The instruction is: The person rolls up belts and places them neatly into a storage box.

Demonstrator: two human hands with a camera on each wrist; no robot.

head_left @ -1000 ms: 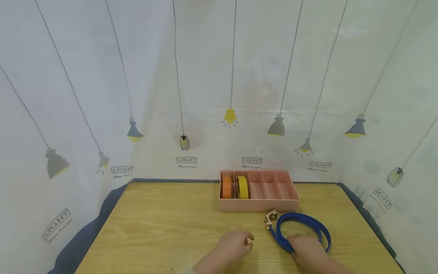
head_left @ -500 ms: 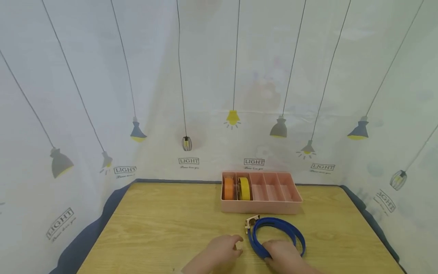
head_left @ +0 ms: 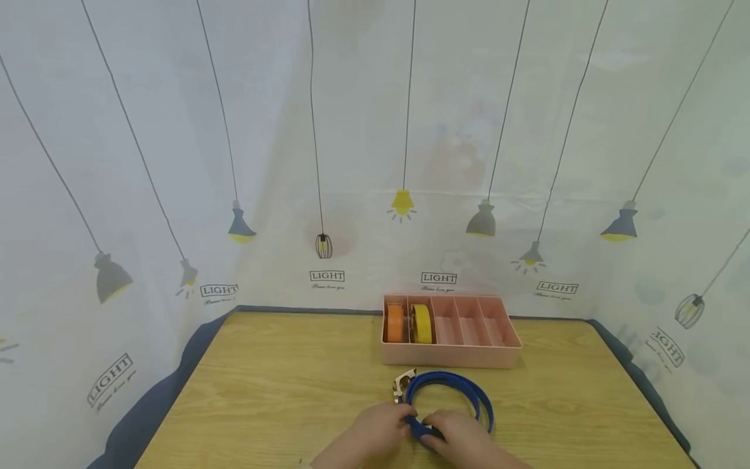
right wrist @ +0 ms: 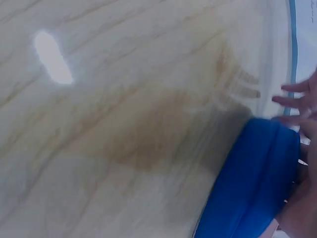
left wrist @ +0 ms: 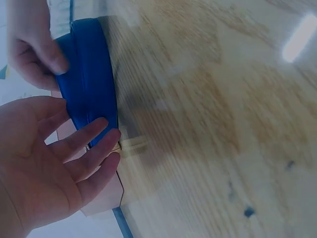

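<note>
A coiled blue belt (head_left: 445,378) stands on its edge on the table, its gold buckle (head_left: 403,384) at the left end of the loop. My right hand (head_left: 459,440) grips the near side of the coil; the left wrist view shows its thumb pressed on the strap. On the left of the coil, my left hand (left wrist: 49,163) holds the strap at its edge near the buckle with thumb and index finger, their tips partly hidden. Its other fingers stay extended past the strap. In the right wrist view the belt (right wrist: 252,183) hides much of the right hand.
Behind the belt stands a pink divided box (head_left: 451,355). An orange belt roll (head_left: 395,322) and a yellow belt roll (head_left: 422,324) sit in its two leftmost compartments; several others are bare. The wooden table (head_left: 281,365) ends at a lamp-printed backdrop (head_left: 363,130).
My right hand has drawn the coiled belt to the left across the table. My left hand, apart from it before, now meets the strap. The box and its rolls have stayed put.
</note>
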